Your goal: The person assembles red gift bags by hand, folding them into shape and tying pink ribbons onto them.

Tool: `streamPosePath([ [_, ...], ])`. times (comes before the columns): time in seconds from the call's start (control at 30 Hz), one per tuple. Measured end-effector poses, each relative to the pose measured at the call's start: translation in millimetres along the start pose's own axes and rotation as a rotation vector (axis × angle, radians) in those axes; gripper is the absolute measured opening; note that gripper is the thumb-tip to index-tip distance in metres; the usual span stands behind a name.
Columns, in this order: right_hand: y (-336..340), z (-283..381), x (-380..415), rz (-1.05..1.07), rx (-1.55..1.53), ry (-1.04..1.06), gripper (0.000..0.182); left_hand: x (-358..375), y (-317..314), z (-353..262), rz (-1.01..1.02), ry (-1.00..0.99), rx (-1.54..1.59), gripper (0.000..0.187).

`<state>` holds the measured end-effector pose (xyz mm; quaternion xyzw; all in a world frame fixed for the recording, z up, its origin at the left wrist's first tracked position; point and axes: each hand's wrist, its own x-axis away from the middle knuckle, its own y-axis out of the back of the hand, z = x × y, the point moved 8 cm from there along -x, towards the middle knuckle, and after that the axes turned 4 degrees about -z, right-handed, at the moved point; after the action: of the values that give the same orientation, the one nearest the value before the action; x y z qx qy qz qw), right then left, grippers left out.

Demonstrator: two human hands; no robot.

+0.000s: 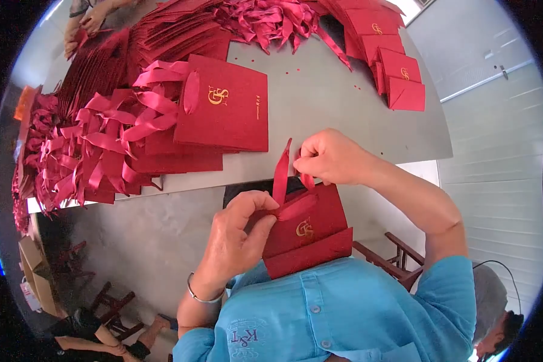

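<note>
A red paper bag (pixel 308 232) with a gold logo rests against the person's body below the table edge. Pink-red ribbon (pixel 282 178) runs across its top, one end standing upright between the hands. My left hand (pixel 244 232) pinches the ribbon at the bag's upper left corner, thumb and forefinger together. Above the bag's upper right, my right hand (pixel 332 158) is closed, with a ribbon piece hanging beneath its fingers.
Red bags with ribbon handles (pixel 223 108) lie piled on the grey table (pixel 320 96) at left. Loose ribbons (pixel 271 21) and more bags (pixel 404 81) lie farther back. Another person's hands (pixel 90 24) are at top left. Wooden stools (pixel 398 256) stand below.
</note>
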<state>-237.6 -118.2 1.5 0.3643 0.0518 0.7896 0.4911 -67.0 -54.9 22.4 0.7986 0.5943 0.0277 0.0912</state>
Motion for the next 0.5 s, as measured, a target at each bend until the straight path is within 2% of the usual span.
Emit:
streamPosePath([
  [0.17, 5, 3, 6, -0.064, 0.063, 0.094, 0.024, 1, 0, 6, 0.005, 0.079, 0.004, 0.02],
  [0.27, 11, -2, 25, -0.137, -0.087, 0.143, 0.024, 4, 1, 17, -0.023, 0.145, 0.071, 0.021],
  [0.33, 19, -16, 38, -0.307, -0.049, 0.266, 0.02, 4, 4, 18, -0.037, 0.122, 0.06, 0.02],
  [0.37, 16, -24, 40, -0.303, -0.044, 0.269, 0.02, 4, 4, 18, -0.045, 0.104, 0.047, 0.02],
  [0.43, 18, -41, 43, -0.348, -0.248, 0.199, 0.021, 3, 0, 24, -0.03, 0.145, 0.106, 0.019],
  [0.5, 19, -41, 44, -0.343, -0.209, 0.177, 0.023, 3, -5, 28, -0.002, 0.18, 0.159, 0.018],
])
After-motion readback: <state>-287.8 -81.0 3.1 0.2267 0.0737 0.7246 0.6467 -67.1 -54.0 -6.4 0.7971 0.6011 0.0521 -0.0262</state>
